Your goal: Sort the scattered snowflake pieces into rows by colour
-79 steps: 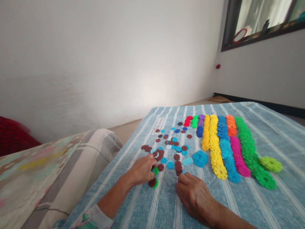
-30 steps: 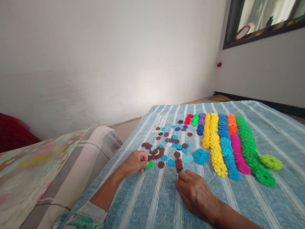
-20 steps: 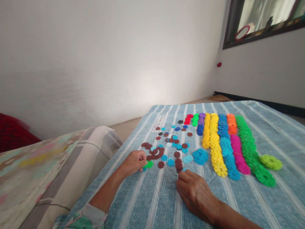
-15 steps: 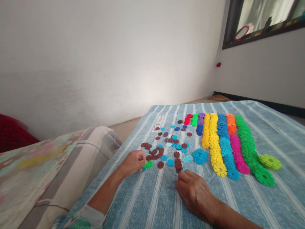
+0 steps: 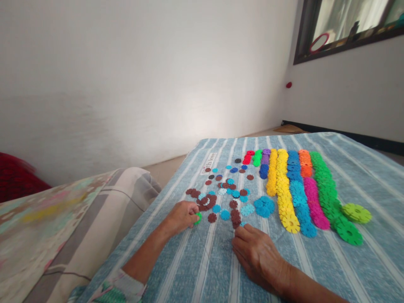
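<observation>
Head view: our left hand [image 5: 183, 216], pinching one green disc [image 5: 198, 218]; brown cluster [image 5: 212, 201] just beyond it. Our right hand [image 5: 260, 257], well apart, curled, brown column [image 5: 235, 218] just beyond (grip hidden; we cannot tell). Handling: light rim pinch, clear of the cluster.

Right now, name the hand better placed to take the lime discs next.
Right hand, likely: it is nearer the lime discs; the left hand is farther off, with a green disc at its fingertips.
</observation>
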{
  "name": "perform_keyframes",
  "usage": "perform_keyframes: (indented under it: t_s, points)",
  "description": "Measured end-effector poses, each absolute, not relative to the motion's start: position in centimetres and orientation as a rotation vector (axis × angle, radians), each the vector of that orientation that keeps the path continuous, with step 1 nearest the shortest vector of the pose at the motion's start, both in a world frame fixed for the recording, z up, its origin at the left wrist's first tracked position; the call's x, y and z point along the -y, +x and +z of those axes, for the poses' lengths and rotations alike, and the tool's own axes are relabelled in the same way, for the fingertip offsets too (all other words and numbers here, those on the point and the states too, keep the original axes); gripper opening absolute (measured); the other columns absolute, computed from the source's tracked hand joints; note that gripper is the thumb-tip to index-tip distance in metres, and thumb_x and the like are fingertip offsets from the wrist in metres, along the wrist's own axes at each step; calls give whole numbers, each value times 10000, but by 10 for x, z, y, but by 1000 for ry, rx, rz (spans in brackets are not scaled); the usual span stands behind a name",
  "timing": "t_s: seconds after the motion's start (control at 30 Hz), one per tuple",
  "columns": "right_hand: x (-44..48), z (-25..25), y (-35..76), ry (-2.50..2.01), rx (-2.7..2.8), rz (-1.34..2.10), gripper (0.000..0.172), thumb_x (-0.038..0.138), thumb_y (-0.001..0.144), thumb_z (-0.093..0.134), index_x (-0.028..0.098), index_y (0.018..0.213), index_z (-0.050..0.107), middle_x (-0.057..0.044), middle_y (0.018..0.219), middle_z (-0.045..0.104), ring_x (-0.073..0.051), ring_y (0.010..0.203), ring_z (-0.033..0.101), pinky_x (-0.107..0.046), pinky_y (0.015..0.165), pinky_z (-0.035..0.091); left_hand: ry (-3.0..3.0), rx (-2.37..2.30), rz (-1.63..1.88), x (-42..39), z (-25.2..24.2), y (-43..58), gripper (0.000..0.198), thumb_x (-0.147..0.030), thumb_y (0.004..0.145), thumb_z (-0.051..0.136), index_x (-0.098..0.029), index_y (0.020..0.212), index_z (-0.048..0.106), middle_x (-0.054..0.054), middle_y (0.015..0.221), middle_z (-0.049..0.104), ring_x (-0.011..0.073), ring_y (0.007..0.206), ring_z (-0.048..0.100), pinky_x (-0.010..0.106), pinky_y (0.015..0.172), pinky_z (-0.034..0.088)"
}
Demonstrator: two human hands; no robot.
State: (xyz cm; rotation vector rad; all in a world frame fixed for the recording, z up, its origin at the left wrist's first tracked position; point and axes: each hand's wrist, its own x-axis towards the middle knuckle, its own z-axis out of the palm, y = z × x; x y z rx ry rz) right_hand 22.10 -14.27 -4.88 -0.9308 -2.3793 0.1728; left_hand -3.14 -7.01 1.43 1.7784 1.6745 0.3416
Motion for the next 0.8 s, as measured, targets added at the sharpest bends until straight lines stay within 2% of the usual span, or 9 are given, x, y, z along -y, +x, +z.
perform_keyframes:
  t_s: [0.23, 0.47, 0.8]
  points:
    - [142, -49, 221, -942, 2375, 158, 207, 78, 893, 485, 185, 717, 497, -21, 786, 541, -172, 742, 488, -304, 653, 369, 2028, -1742, 205, 66, 13, -34, 79, -246, 622, 553, -169, 605, 563, -34, 554, 527, 123, 545, 489, 217, 524, 277]
    - [142, -48, 220, -946, 2376, 148, 198, 78, 892, 482, 185, 727, 507, -21, 791, 547, -172, 755, 494, -303, 650, 373, 1985, -1756, 269, 67, 14, -33, 95, -246, 605, 566, -168, 658, 567, -15, 633, 582, 142, 620, 528, 213, 554, 313]
    - [140, -47, 217, -930, 2362, 89, 188, 58, 823, 536, 190, 695, 490, -18, 783, 555, -172, 726, 494, -299, 625, 362, 1822, -1674, 323, 69, 19, -25, 124, -270, 604, 542, -199, 652, 452, -64, 495, 506, 131, 466, 522, 222, 481, 340]
